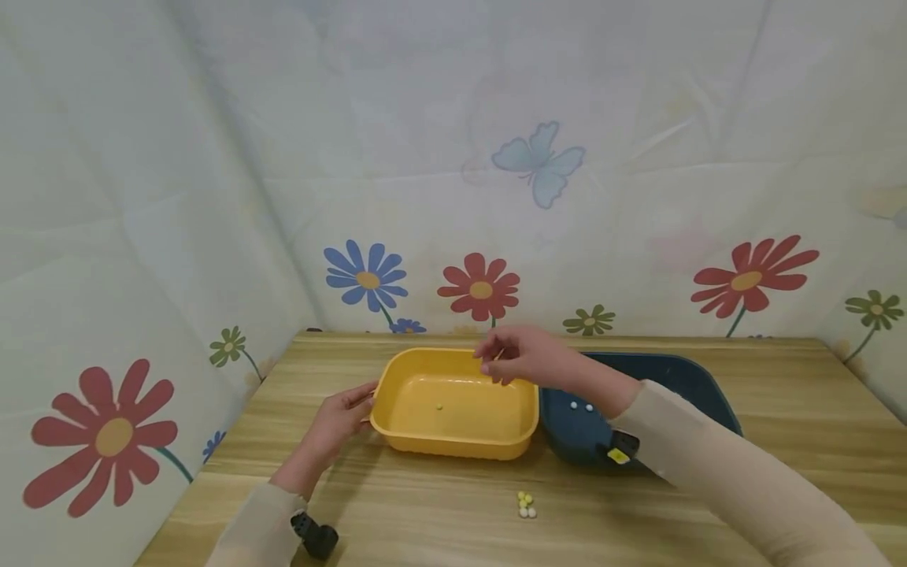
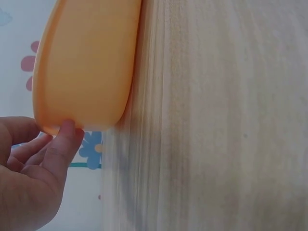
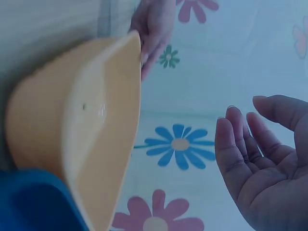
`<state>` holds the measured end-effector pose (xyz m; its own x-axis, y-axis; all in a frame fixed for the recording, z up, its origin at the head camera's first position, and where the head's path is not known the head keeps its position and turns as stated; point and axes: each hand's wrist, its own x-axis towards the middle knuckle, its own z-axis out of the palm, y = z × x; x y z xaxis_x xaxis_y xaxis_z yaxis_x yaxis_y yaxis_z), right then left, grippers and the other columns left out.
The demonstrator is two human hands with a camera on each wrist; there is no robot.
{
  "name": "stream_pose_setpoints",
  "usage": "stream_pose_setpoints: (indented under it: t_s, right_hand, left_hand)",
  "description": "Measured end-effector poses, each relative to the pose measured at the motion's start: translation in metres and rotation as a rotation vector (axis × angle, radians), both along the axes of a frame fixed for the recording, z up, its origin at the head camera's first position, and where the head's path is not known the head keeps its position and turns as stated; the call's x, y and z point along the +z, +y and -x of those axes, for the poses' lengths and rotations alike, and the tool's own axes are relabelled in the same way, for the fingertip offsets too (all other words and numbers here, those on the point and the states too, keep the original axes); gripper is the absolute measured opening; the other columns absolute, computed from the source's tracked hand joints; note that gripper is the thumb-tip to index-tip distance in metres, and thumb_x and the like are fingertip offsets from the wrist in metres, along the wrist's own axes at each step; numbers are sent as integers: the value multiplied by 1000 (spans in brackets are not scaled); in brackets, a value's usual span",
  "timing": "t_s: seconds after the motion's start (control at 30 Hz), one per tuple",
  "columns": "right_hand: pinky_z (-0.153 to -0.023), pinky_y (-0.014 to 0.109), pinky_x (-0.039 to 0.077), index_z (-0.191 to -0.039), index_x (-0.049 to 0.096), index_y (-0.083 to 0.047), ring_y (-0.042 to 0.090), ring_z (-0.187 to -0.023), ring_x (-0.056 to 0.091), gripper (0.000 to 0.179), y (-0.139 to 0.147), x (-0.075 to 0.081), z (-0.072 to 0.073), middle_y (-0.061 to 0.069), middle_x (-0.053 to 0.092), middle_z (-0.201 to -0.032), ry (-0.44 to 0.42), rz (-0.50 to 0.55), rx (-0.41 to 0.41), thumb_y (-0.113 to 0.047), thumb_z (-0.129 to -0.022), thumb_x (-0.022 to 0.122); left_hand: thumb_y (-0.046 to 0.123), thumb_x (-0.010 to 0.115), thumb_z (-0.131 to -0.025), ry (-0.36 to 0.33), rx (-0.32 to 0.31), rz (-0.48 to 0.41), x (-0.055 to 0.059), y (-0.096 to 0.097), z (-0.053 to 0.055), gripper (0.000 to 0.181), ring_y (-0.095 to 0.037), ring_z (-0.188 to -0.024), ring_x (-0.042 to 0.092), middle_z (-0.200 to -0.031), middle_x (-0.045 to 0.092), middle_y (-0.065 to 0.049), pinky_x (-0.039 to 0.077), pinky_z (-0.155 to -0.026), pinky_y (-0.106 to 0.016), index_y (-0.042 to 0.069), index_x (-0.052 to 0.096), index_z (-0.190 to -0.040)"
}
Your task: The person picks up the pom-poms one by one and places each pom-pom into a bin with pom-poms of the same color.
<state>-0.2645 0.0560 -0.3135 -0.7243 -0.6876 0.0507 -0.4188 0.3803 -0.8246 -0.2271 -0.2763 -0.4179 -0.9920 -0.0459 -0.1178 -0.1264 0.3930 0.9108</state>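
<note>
My left hand [image 1: 338,421] holds the left end of a yellow plastic basin [image 1: 453,449]. In the left wrist view its thumb [image 2: 62,149] touches the end wall just by the rim. Over the basin's far right corner hovers my right hand [image 1: 520,358], its fingers loosely bent. The right wrist view shows that palm [image 3: 274,187] with nothing in it. One small yellowish ball [image 1: 439,407] lies on the basin's floor. Two small white balls [image 1: 589,408] sit in a dark blue basin [image 1: 680,366] to the right, partly hidden by my right forearm.
Several small yellow balls [image 1: 524,498] and white balls [image 1: 527,513] lie grouped on the wooden table [image 1: 425,512], in front of the basins. The two basins stand side by side. A flower-printed cloth [image 1: 397,157] closes off the back and left side.
</note>
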Motion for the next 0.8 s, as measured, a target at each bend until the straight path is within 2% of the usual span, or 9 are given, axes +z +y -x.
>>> stream_pose_setpoints:
  t_s: [0.07, 0.17, 0.23, 0.33, 0.5, 0.8]
  right_hand:
    - [-77, 35, 65, -117, 65, 2, 26, -83, 69, 24, 9, -7, -17, 18, 70, -99, -5, 8, 26, -13, -98, 68]
    - [-70, 27, 61, -113, 67, 1, 18, -75, 65, 22, 18, -17, -42, 13, 69, -94, -33, 5, 52, -13, -97, 69]
    - [-66, 21, 56, -111, 68, -1, 11, -73, 60, 19, 22, -24, -55, 6, 69, -91, -46, -12, 53, -14, -97, 69]
    - [-65, 18, 52, -108, 68, -3, 5, -72, 56, 16, 28, -37, -69, 4, 69, -90, -79, -8, 60, -12, -96, 70]
    - [-69, 17, 52, -105, 71, -2, -3, -77, 55, 13, 37, -60, -79, 3, 71, -90, -47, -21, 82, -11, -95, 69]
    - [-69, 16, 53, -97, 73, -6, -9, -77, 54, 6, 50, -98, -85, -3, 72, -85, 19, -57, 88, -7, -91, 70]
  left_hand:
    - [11, 48, -108, 2, -5, 2, 0, -1, -1, 46, -37, -132, 60, -152, 50, -27, 62, -95, -37, -5, 44, -152]
    - [12, 48, -108, -4, 0, 12, 0, -2, -1, 47, -38, -133, 60, -153, 50, -26, 62, -97, -38, -3, 44, -152]
    - [12, 47, -108, -4, -8, 8, 0, -2, -1, 47, -39, -134, 59, -153, 49, -26, 61, -97, -38, -3, 44, -152]
    - [11, 47, -108, 2, -15, 1, 0, -3, 0, 47, -39, -134, 59, -153, 50, -27, 62, -96, -37, -4, 43, -152]
    - [11, 47, -108, 8, -17, -2, -1, -3, 0, 47, -39, -134, 59, -153, 49, -27, 62, -95, -36, -5, 43, -152]
    - [12, 48, -108, -1, -5, 11, 0, 0, 0, 47, -38, -133, 60, -152, 50, -27, 62, -95, -37, -5, 44, -152]
